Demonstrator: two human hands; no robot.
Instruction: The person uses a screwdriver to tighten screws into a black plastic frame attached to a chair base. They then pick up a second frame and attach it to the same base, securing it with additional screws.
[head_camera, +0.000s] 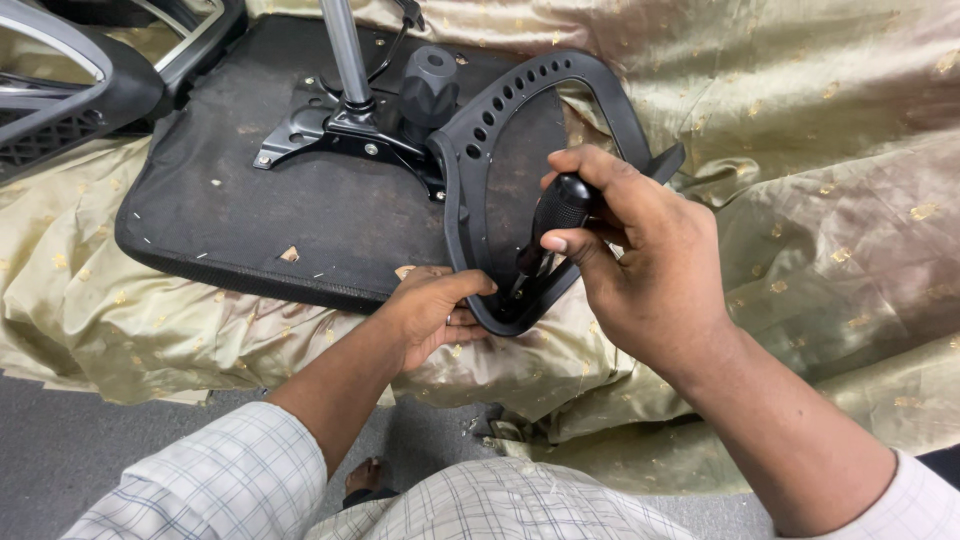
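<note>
A pale gold cloth (800, 200), crumpled and flecked with small shiny spots, is spread over the work area, with grey floor (60, 450) showing along its near edge. On the cloth lies an upturned office chair seat (250, 220), its black fabric underside dotted with bits of debris.

At the seat's right edge sits a black plastic armrest frame (560, 75), a curved loop with a row of oval holes along its upper bend. Its lower corner hangs just past the seat's front edge, over the cloth. The right hand (630, 260) is closed around the black handle of a screwdriver (555, 215), thumb pressed along the handle, with the shaft angled down and left into that lower corner; the tip is hidden inside the frame. The left hand (435, 315) cups the same corner from below and the left, fingers curled under it and thumb resting on its outer rim.

Further up, a black metal mounting plate (330, 135) is bolted to the seat, with a grey metal column (345, 50) rising from it and a round black knob (432, 80) just beside the armrest. At the top left, part of a mesh chair back (60, 90) with a grey rim rests on the cloth. The person's checked sleeves fill the bottom of the view.
</note>
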